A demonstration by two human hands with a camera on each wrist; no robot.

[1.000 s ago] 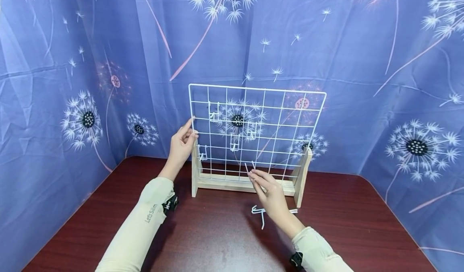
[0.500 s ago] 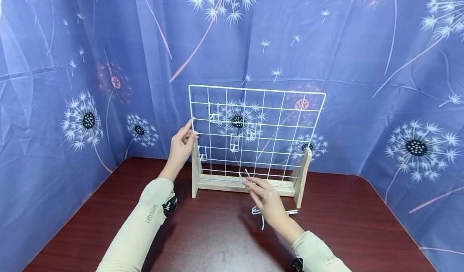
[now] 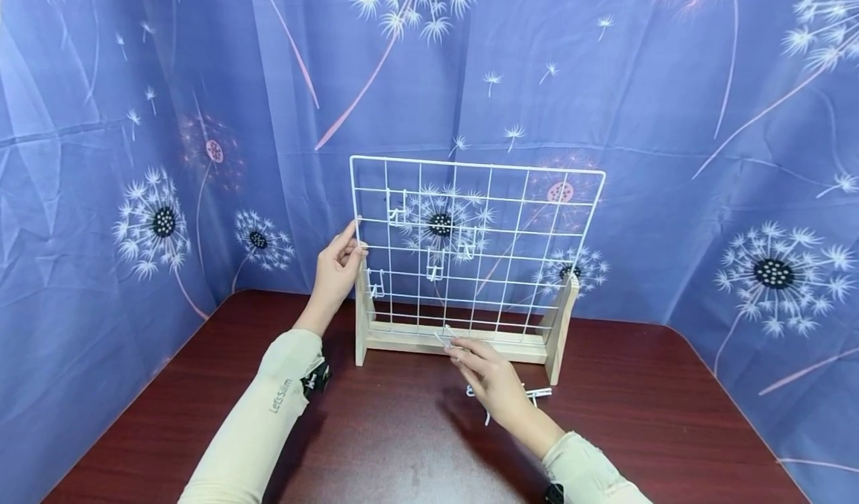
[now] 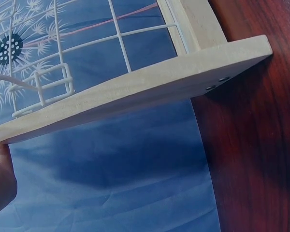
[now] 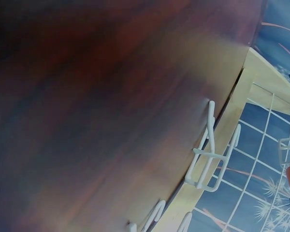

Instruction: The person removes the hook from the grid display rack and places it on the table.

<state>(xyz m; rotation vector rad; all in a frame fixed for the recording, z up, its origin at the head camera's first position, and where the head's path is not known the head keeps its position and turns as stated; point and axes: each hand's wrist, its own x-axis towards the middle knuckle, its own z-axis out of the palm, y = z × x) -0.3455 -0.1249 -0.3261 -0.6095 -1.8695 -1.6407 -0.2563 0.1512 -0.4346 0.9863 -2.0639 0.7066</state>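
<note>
A white wire grid panel [image 3: 478, 167] stands upright in a wooden stand [image 3: 456, 345] on the table. My left hand [image 3: 335, 265] pinches the panel's left edge, just above the top of the left wooden upright [image 4: 135, 79]. My right hand [image 3: 496, 385] holds a small white wire hook [image 3: 446, 332] by its fingertips, in front of the stand's base bar. Two thin prongs of that hook point up and away from the fingers; the rest is hidden by them. Several similar hooks hang on the panel, among them one [image 3: 435, 268] at its lower middle.
More white wire hooks [image 3: 539, 394] lie on the dark red-brown table [image 3: 389, 429], partly behind my right hand. One such hook [image 5: 210, 157] shows close up in the right wrist view. A blue dandelion-print curtain [image 3: 671, 213] surrounds the table behind and at both sides.
My right hand has moved left and slightly down with the wire hook, whose prongs now sit lower, by the base bar. The left hand has stayed on the panel's edge.
</note>
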